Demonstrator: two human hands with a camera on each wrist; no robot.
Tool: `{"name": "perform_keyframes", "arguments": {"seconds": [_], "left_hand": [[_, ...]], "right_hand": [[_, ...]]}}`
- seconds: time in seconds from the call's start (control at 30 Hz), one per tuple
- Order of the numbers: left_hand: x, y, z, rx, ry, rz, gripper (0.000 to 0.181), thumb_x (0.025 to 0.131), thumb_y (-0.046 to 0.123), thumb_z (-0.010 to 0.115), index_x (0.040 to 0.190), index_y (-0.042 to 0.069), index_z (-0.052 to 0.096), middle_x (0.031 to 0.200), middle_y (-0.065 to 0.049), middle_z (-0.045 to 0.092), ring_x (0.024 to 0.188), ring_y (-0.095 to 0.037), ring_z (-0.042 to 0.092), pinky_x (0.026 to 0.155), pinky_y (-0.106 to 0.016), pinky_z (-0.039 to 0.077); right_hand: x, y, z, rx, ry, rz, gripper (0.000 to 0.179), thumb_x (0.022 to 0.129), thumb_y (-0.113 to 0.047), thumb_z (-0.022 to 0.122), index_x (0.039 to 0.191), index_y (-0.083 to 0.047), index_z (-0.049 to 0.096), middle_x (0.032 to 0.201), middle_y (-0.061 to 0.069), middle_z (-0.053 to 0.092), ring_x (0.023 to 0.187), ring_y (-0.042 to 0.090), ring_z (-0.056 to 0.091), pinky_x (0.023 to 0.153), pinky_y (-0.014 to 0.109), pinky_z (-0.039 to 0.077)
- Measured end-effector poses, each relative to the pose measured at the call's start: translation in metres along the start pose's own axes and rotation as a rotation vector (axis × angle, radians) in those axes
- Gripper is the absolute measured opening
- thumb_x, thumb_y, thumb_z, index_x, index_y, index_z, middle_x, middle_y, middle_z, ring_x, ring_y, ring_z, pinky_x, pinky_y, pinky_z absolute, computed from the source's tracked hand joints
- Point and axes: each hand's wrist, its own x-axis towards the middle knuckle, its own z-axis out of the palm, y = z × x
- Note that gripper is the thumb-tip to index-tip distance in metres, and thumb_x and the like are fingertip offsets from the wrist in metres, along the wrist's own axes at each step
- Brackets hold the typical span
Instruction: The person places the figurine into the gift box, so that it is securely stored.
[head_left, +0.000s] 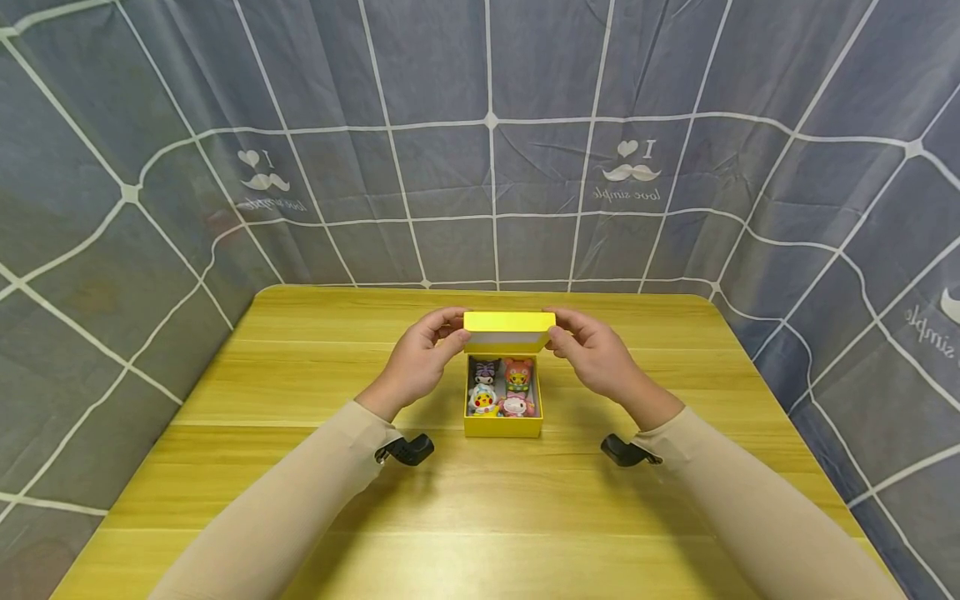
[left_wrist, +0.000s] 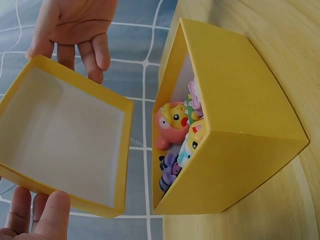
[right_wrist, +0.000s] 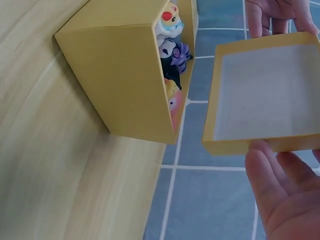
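A yellow box lid point(head_left: 508, 322) is held up tilted above the far side of an open yellow box point(head_left: 502, 427). My left hand point(head_left: 416, 358) pinches the lid's left side between thumb and fingers, while my right hand point(head_left: 596, 354) grips the opposite side. Inside the box sit small toy figures: a purple-and-black one point(head_left: 486, 372), a coral-pink one with a yellow face point(head_left: 518, 375), a white-hooded yellow one point(head_left: 483, 402) and a pink one point(head_left: 517, 405). From the left wrist view, the lid's pale inside point(left_wrist: 65, 145) faces the camera, apart from the box.
The box stands on a wood-grain table point(head_left: 502, 517). Grey curtains point(head_left: 450, 175) with white grid lines hang behind the table and along both sides. Black devices point(head_left: 411, 450) project from beneath both beige sleeves point(head_left: 292, 500).
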Motion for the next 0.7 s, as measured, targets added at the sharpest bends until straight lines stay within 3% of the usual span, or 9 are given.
{"name": "perform_keyframes", "arguments": {"seconds": [0.3, 0.53, 0.7], "left_hand": [[-0.0011, -0.0038, -0.0021, -0.026, -0.036, -0.023, 0.044, 0.109, 0.022, 0.06, 0.153, 0.015, 0.056, 0.147, -0.012, 0.058, 0.137, -0.029, 0.058, 0.115, -0.048, 0.049], [-0.0045, -0.0051, -0.0028, -0.037, -0.06, -0.074, 0.048, 0.11, 0.026, 0.059, 0.157, 0.025, 0.052, 0.166, -0.007, 0.043, 0.137, -0.032, 0.061, 0.111, -0.044, 0.053], [-0.0061, -0.0053, -0.0018, -0.02, -0.056, -0.098, 0.049, 0.109, 0.03, 0.061, 0.157, 0.029, 0.052, 0.168, -0.002, 0.04, 0.141, -0.032, 0.058, 0.111, -0.045, 0.053]], "right_hand": [[-0.0036, 0.002, 0.0012, -0.003, -0.039, 0.018, 0.044, 0.112, -0.017, 0.053, 0.154, -0.002, 0.051, 0.149, 0.023, 0.058, 0.124, 0.041, 0.067, 0.105, 0.049, 0.057], [-0.0051, 0.005, 0.0028, -0.032, -0.022, 0.021, 0.045, 0.11, -0.02, 0.058, 0.153, -0.006, 0.053, 0.16, 0.021, 0.049, 0.125, 0.039, 0.068, 0.102, 0.054, 0.057], [-0.005, 0.0074, 0.0048, -0.016, -0.006, 0.022, 0.045, 0.11, -0.018, 0.059, 0.152, -0.005, 0.054, 0.158, 0.02, 0.052, 0.128, 0.038, 0.066, 0.105, 0.054, 0.056]]}}
